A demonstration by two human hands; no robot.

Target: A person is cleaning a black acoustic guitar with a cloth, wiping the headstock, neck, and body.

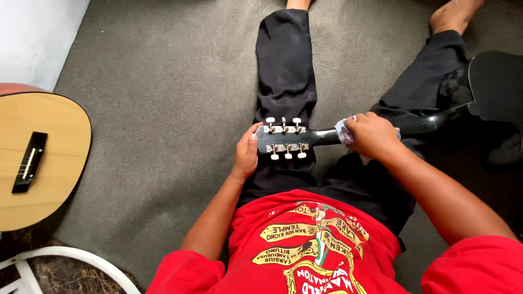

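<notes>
Black guitar (pixel 414 124) lay across person's lap, headstock (pixel 283 139) toward left, body at right frame edge. Left hand (pixel 246 154) cupped headstock end, fingers curled, arm bent inward. Right hand (pixel 371 135) closed on pale cloth (pixel 342 129), pressed around neck, forearm angled down. Tan acoustic guitar (pixel 38 158) lay on carpeted floor (pixel 163 81), far left.

Head view, straight down, close overhead
</notes>
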